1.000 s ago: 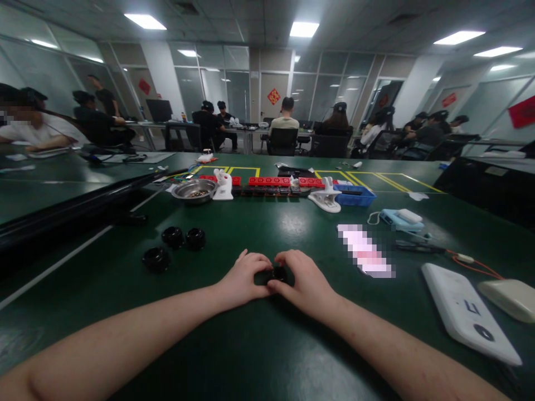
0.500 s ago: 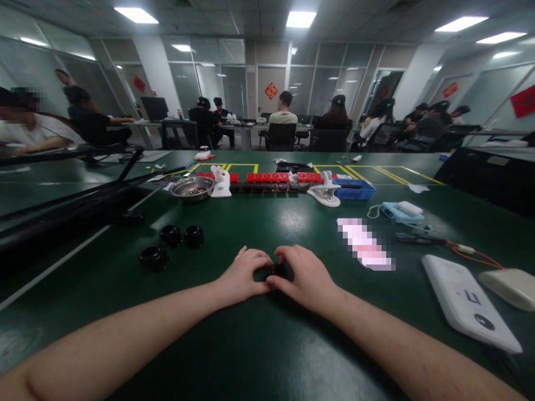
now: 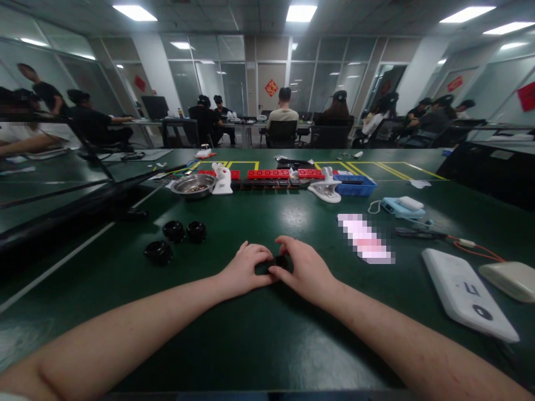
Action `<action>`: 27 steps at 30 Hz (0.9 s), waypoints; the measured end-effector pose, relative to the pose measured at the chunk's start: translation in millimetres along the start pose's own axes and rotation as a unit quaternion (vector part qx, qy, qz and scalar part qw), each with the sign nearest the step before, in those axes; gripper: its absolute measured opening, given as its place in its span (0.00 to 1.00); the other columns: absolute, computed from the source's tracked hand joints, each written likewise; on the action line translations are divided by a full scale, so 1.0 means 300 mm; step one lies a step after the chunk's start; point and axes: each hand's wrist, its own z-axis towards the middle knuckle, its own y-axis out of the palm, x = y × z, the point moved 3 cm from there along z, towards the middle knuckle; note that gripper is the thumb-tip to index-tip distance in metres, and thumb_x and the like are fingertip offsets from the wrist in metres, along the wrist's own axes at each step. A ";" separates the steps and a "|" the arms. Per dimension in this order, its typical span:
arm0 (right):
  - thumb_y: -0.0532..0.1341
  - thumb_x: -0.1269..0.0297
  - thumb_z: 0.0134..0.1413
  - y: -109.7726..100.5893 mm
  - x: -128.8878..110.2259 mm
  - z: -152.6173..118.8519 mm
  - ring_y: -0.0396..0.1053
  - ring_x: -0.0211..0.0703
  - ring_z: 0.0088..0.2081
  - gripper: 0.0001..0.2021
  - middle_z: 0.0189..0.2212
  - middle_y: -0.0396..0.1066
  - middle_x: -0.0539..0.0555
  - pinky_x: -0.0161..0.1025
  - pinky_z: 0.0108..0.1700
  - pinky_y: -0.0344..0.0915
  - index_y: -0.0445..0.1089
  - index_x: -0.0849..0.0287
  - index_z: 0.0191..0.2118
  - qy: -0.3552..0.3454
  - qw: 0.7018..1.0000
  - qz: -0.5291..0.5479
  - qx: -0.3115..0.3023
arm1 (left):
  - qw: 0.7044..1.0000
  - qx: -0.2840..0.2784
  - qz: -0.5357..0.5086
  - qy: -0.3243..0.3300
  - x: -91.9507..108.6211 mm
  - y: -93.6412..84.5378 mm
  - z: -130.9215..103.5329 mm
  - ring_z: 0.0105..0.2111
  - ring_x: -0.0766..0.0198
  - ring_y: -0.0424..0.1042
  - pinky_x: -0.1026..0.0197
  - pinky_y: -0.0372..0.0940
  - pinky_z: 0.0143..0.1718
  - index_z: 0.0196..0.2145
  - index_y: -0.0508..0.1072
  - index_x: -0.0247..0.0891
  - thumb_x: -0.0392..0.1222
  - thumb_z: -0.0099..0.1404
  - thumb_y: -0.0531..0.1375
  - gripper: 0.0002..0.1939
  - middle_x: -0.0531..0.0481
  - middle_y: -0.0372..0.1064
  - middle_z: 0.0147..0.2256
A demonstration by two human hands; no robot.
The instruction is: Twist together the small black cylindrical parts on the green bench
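A small black part (image 3: 280, 262) sits just above or on the green table, mostly covered by my fingers, so its kind cannot be made out. My left hand (image 3: 246, 267) curls round its left side, thumb and fingers closed in. From the right, my right hand (image 3: 307, 267) grips it between the thumb below and bent fingers above. Off to the left stand three glossy black ring-shaped pieces (image 3: 159, 252), grouped close together and touched by neither hand.
Farther back are a metal bowl (image 3: 193, 193) with small parts, white clamp stands (image 3: 326, 189), red strips (image 3: 268, 174) and a blue tray (image 3: 355, 185). At right lie a phone (image 3: 363, 239), a white power bank (image 3: 470, 295) and cables. A black frame (image 3: 62, 186) borders the left.
The hands stay together around the black part and have shifted only slightly. The view has tilted a little. At far left, a person in the background now stands more upright.
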 end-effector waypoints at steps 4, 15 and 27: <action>0.56 0.71 0.44 -0.003 -0.014 -0.005 0.63 0.45 0.42 0.21 0.39 0.66 0.56 0.43 0.45 0.59 0.55 0.59 0.48 -0.033 0.999 0.012 -0.007 | 1.000 0.001 0.007 0.003 -0.002 0.002 0.000 0.46 0.56 0.60 0.40 0.41 0.53 0.35 0.68 0.40 0.47 0.52 0.59 0.13 0.50 0.63 0.42; 0.55 0.72 0.47 -0.022 -0.025 0.002 0.64 0.43 0.39 0.10 0.34 0.69 0.53 0.43 0.45 0.56 0.65 0.59 0.39 -0.081 0.995 -0.021 -0.048 | 1.000 0.000 0.007 -0.001 -0.003 0.002 0.000 0.45 0.57 0.61 0.41 0.42 0.53 0.36 0.68 0.41 0.50 0.53 0.59 0.15 0.50 0.64 0.41; 0.58 0.68 0.48 -0.029 -0.020 0.009 0.64 0.44 0.38 0.09 0.33 0.70 0.53 0.43 0.42 0.58 0.67 0.58 0.38 -0.070 0.995 -0.025 -0.068 | 1.000 -0.003 0.010 0.004 0.006 -0.003 0.000 0.45 0.57 0.61 0.41 0.42 0.53 0.38 0.67 0.42 0.50 0.53 0.58 0.15 0.50 0.64 0.41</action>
